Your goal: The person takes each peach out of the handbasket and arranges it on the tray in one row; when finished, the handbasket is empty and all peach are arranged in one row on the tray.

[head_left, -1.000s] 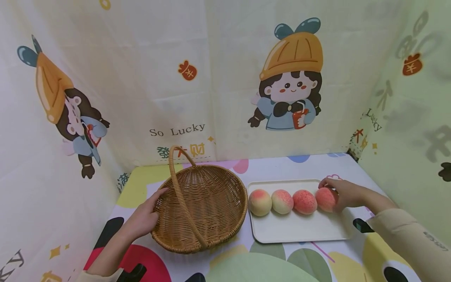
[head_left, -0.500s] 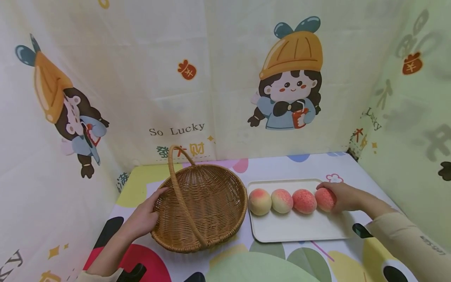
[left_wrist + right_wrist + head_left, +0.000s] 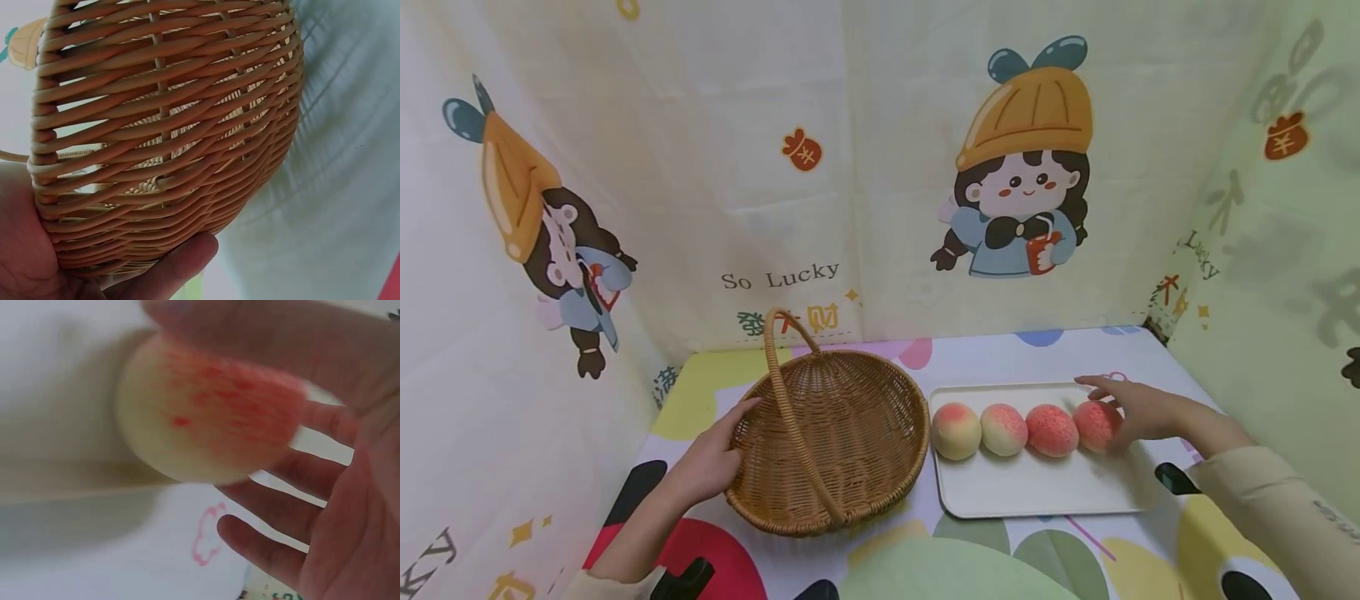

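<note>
My left hand (image 3: 713,457) grips the left rim of a round wicker basket (image 3: 850,433) with an arched handle. In the left wrist view the thumb lies along the outside of the basket's woven wall (image 3: 169,119). To the right, a red peach (image 3: 1096,425) sits at the right end of a row of several peaches on a white tray (image 3: 1037,492). My right hand (image 3: 1150,412) is around that peach, fingers spread and fairly straight. From the right wrist, the thumb crosses over the peach (image 3: 206,419), while the fingers stretch out beyond it.
A mottled red peach (image 3: 1052,431), a pale pink one (image 3: 1003,430) and a yellowish one (image 3: 957,432) fill out the row. The tray's left edge stands close to the basket. Behind the patterned tablecloth (image 3: 977,362) hangs a printed curtain (image 3: 895,208).
The right hand's fingers, closer around the rightmost peach half a second ago, have spread and lifted away somewhat. The left hand keeps its hold on the basket, and the peaches stay in line.
</note>
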Demonstrator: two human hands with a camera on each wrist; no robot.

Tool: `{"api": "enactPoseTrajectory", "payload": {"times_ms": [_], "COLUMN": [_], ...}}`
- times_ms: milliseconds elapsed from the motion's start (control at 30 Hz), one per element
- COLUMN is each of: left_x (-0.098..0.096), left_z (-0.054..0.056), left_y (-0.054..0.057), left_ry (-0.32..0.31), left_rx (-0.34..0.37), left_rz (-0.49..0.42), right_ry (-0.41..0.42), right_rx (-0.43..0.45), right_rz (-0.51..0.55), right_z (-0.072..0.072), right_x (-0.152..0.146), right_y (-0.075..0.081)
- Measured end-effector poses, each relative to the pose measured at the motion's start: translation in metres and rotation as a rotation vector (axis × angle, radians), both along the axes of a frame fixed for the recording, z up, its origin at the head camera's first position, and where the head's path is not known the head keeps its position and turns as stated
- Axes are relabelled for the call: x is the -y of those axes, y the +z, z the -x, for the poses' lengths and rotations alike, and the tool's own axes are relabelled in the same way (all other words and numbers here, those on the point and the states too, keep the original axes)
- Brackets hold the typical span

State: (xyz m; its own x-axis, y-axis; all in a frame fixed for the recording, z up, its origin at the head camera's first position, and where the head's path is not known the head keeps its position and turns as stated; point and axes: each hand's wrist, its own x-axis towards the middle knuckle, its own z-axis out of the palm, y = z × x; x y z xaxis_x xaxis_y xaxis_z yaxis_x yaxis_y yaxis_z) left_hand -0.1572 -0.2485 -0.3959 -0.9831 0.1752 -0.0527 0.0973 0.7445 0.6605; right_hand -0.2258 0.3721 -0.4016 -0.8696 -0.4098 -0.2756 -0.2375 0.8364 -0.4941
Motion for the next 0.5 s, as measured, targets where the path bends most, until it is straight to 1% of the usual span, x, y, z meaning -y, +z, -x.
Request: {"api": "enactPoseTrajectory", "payload": {"times_ms": [67, 133, 233, 300, 400, 500], "left_x": [0.000, 0.000, 0.000, 0.001, 0.003, 0.005], "left_z": [0.000, 0.002, 0.005, 0.007, 0.009, 0.014], "left_y": [0.000, 0.000, 0.000, 0.001, 0.006, 0.018], "left_ry": [-0.004, -0.010, -0.017, -0.020, -0.020, -0.016], "left_rx": [-0.001, -0.014, -0.042, -0.060, -0.078, -0.105], "left_rz": [-0.003, 0.001, 0.033, 0.077, 0.157, 0.228], "right_ry": [0.000, -0.011, -0.036, -0.053, -0.061, -0.051], "right_rx": [-0.019, -0.060, -0.120, -0.143, -0.159, -0.193], "right_rz": [0.036, 0.046, 0.028, 0.010, -0.007, -0.016], "right_z": [0.001, 0.004, 0.008, 0.012, 0.016, 0.021], "right_x": [-0.001, -0.001, 0.003, 0.010, 0.024, 0.038], "right_y": [0.008, 0.015, 0.023, 0.026, 0.032, 0.039]}}
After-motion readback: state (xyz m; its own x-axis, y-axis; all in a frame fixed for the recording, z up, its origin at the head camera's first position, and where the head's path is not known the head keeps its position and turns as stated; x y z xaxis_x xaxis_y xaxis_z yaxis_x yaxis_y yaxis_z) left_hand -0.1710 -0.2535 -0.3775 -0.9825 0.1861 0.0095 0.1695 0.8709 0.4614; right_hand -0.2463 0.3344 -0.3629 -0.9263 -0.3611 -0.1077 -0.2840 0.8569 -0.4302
